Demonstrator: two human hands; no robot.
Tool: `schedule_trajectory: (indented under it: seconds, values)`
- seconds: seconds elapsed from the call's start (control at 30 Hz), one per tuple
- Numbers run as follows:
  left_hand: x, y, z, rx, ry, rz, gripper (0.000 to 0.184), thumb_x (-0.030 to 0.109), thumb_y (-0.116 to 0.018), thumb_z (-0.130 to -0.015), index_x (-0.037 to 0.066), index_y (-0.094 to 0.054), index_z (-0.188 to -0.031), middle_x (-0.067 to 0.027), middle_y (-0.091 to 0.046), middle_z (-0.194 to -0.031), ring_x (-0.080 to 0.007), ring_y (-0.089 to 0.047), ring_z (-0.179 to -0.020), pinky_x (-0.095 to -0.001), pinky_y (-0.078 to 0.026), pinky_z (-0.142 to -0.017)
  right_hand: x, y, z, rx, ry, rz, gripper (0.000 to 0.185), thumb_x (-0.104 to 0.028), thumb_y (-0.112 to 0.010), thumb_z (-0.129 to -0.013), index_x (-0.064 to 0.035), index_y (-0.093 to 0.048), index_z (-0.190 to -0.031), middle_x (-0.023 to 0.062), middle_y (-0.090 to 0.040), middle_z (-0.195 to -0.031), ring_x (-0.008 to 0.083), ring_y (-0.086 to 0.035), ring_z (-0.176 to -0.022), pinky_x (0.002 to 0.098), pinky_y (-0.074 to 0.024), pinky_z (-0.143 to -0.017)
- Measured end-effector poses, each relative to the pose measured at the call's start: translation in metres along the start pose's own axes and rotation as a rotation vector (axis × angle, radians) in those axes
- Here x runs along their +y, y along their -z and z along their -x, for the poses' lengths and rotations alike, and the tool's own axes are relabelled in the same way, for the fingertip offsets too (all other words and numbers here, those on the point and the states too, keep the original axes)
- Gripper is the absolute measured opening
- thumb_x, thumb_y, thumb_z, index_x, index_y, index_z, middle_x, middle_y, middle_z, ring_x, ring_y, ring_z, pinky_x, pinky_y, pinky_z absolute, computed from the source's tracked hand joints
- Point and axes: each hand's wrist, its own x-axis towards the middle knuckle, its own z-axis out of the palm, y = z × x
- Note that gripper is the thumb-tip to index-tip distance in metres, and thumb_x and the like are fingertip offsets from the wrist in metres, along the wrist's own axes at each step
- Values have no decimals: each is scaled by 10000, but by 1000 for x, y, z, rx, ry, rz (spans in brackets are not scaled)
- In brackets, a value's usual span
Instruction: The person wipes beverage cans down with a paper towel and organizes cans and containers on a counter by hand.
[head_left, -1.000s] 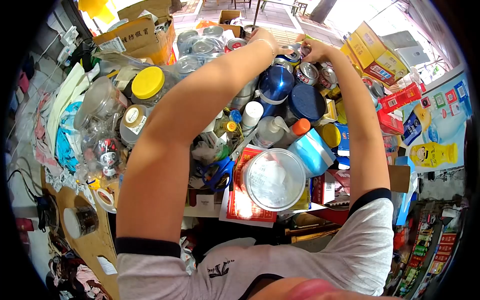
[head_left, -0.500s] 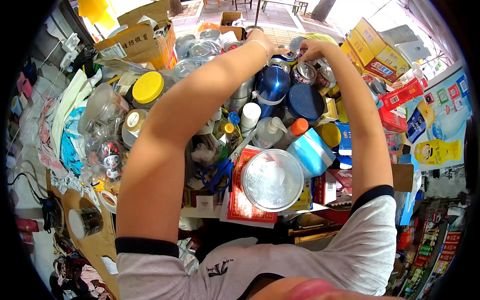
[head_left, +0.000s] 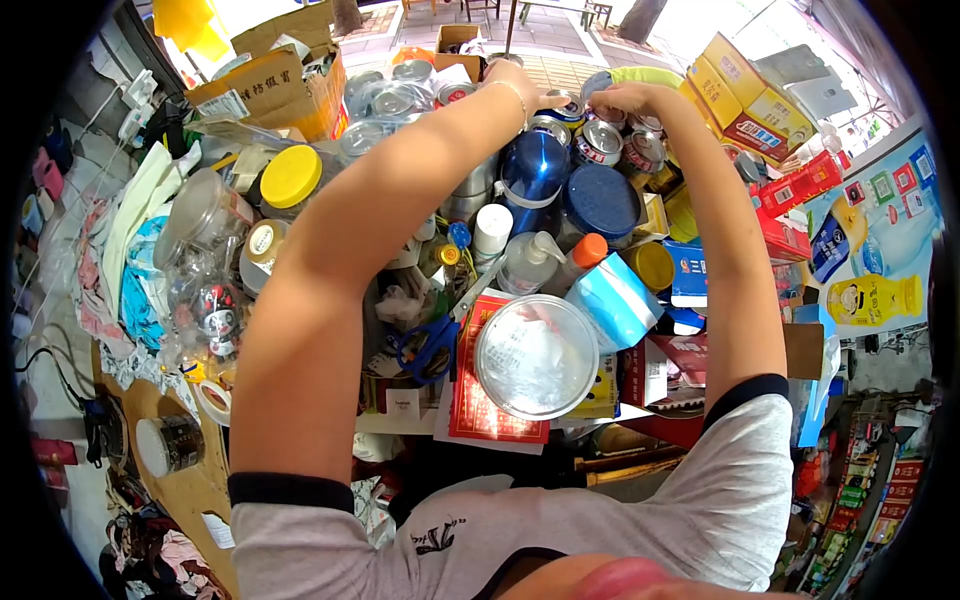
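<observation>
At the far side of the crowded table, my left hand point(head_left: 512, 80) reaches among the drink cans. Its thumb stretches right toward a blue-and-gold can point(head_left: 568, 106); its other fingers are largely hidden behind the hand. My right hand point(head_left: 628, 97) hovers low over the can tops, fingers extended left, beside a red-and-silver can point(head_left: 598, 143). Another similar can point(head_left: 643, 152) stands beneath my right wrist. Nearer to me are a shiny blue bottle point(head_left: 535, 165) and a jar with a dark blue lid point(head_left: 603, 200). I see nothing clearly held in either hand.
A clear round tub point(head_left: 537, 356) rests on a red booklet point(head_left: 470, 400) at the near edge. Blue-handled scissors point(head_left: 427, 350) lie beside it. Yellow-lidded jar point(head_left: 291, 176), cardboard box point(head_left: 275, 85) and clear plastic containers crowd the left; a yellow carton point(head_left: 745, 95) stands right.
My right hand has lifted slightly off the can tops and its fingers have straightened toward the left. My left hand has shifted slightly left. The view has moved a little.
</observation>
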Motion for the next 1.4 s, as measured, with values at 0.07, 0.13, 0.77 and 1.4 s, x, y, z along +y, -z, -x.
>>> schedule_trajectory:
  seconds: [0.07,0.13,0.77,1.4]
  values:
    - [0,0,1,20,0,12,408,376,-287,-928,467,-188,-1313,-71,-558,-1112,-253,-571,-978,-433,-447,-748,3,-2,-1,38,-13,19,377,-443,-495,-764,-76,-522,-683,-6,-442,-594,116,-389,-529,268,-284,-478]
    - [0,-1,1,29,-6,-3,437,347,-324,-922,471,-178,-1315,-74,-549,-1125,-249,-565,-991,-437,-448,-754,9,-6,1,48,6,-109,383,-455,-506,-788,-83,-536,-705,-10,-437,-580,101,-359,-496,262,-260,-456]
    - [-2,-1,14,259,-59,-36,581,58,-367,-858,432,-296,-1298,-124,-622,-941,-244,-625,-840,-347,-493,-667,9,-25,2,349,242,87,481,-381,-535,-762,-74,-501,-1131,149,-555,-1083,240,-524,-990,315,-385,-880]
    - [0,0,14,292,-91,-50,576,47,-371,-851,408,-316,-1297,-105,-627,-906,-246,-630,-797,-341,-487,-628,54,13,15,65,42,-3,681,-313,-672,-656,-11,-422,-1213,145,-516,-1115,197,-495,-1015,288,-419,-832]
